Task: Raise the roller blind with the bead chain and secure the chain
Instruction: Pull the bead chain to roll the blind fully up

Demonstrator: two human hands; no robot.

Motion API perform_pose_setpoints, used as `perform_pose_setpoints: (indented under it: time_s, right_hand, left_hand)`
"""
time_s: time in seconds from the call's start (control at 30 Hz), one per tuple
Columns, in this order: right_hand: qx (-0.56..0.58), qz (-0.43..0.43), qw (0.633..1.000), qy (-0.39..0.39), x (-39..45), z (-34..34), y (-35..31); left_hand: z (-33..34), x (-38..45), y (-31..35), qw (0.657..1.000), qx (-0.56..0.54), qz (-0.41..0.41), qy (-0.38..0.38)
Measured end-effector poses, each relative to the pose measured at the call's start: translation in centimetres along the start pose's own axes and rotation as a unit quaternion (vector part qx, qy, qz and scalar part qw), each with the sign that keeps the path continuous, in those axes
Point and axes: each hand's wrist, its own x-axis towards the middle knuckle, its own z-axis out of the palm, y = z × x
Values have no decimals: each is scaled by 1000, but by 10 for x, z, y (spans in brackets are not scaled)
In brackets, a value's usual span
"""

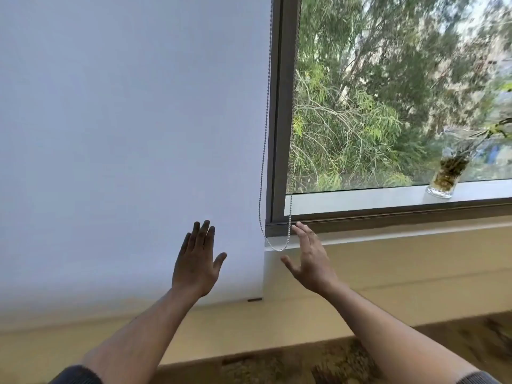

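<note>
Two bare hands are raised with palms forward and fingers spread, holding nothing. The left hand is in front of the white roller blind, left of the bead chain. The right hand is just right of the chain's bottom loop, its fingertips near the loop; whether they touch it is unclear. The chain hangs along the blind's right edge, against the grey window frame. The blind is lowered past the sill. Far right of the chain, a glass jar with a plant stands on the window ledge. Trees fill the glass. The chain's top is cut off, and the floor is blurred.
</note>
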Motion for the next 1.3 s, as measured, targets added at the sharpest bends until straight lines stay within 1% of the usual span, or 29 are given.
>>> perform_pose_setpoints:
  time_s: [0.07,0.17,0.27,0.3,0.37,0.43,0.5,0.63,0.7,0.8,0.97,1.03,1.07,1.17,1.2,1.3]
  right_hand:
    - [105,16,994,2,7,2,-9]
    - [184,28,982,35,20,5,-24]
    - [297,46,953,44,24,12,-31]
    - [337,53,939,36,22,16,-34]
    - [373,56,926,29,18,24,-38]
    - [366,45,929,19,15,32,-38]
    - [340,41,939,-14,15,38,-35]
    - [312,41,946,-80,11,47,-20]
    - [314,51,943,-99,7,49,-12]
    - [334,64,936,-89,6,49,0]
    - [340,75,936,-56,11,45,22]
    - [333,74,938,-62,14,41,29]
    - [328,75,939,-74,16,38,30]
    - [315,82,939,-108,22,33,30]
    - [313,81,940,-112,23,33,27]
    - [308,71,940,-131,20,36,18]
  left_hand:
    - [3,2,6,1000,-24,-7,-7]
    - [4,7,24,997,-72,-22,-12]
    - [-6,19,50,988,-138,-64,8]
    - [-12,25,60,981,-173,-83,15]
    - [-26,39,83,955,-275,-109,17]
    - [-38,52,107,921,-374,-107,19]
    - [-49,62,130,896,-433,-90,26]
    - [-63,74,170,895,-437,-62,66]
    - [-70,79,184,878,-466,-63,91]
    - [-83,88,200,855,-500,-63,124]
    - [-100,105,213,833,-524,-67,165]
    - [-110,110,215,821,-548,-46,153]
    - [-115,115,216,803,-579,-33,137]
    - [-131,128,211,723,-686,-33,71]
    - [-132,130,209,710,-701,-38,59]
    - [-126,129,204,707,-702,-52,64]
